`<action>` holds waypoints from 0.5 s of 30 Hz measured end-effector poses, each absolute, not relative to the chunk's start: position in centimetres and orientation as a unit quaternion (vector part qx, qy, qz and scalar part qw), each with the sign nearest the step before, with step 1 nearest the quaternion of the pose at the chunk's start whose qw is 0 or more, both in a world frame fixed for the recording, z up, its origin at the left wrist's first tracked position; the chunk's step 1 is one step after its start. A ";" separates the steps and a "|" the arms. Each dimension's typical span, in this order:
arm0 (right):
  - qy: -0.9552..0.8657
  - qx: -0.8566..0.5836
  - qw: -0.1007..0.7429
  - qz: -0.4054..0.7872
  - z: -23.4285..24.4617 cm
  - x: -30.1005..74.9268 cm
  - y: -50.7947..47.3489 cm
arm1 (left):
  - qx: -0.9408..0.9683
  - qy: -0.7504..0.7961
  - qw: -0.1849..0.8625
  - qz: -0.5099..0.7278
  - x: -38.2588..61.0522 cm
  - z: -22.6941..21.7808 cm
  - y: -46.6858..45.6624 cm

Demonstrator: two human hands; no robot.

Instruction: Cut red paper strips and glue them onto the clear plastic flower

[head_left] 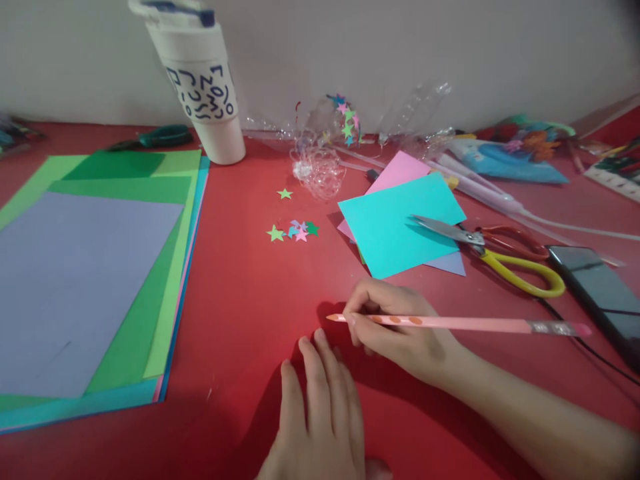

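My right hand [395, 323] grips a pink pencil [470, 324] near its sharpened end. The tip points left over the red table, and the eraser end reaches out to the right. Palm down, my left hand [320, 413] rests at the front with its fingers stretched out and nothing in them. Beyond the hands lie several small paper stars [301, 235] in green, pink, blue and purple, with one light green star [285, 194] apart from the rest. Just past my right hand is a turquoise paper piece [400, 227] on top of pink and purple ones.
Scissors [475, 240] with red and yellow handles lie partly on the turquoise paper, beside a phone [600, 287]. Coloured sheets [90, 280] are stacked at the left. A white tumbler [215, 93], clear tangled thread [320, 170] and a blue packet [505, 163] stand along the wall.
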State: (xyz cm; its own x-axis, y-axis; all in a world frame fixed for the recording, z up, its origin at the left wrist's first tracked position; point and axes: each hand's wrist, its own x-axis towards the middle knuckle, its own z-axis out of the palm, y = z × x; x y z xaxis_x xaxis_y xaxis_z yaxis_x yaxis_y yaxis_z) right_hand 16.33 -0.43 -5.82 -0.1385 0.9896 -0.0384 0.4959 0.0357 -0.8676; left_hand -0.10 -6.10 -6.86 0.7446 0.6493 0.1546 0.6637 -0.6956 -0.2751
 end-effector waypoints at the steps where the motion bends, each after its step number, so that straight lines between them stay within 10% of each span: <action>1: -0.646 -0.575 0.316 0.390 -5.9 16.4 -0.4 | -0.921 -0.356 0.155 -0.027 -0.1 -6.9 -6.1; 15: -0.626 -0.579 0.314 0.418 -5.9 16.3 -0.4 | -0.921 -0.350 0.169 -0.020 -0.2 -6.8 -6.0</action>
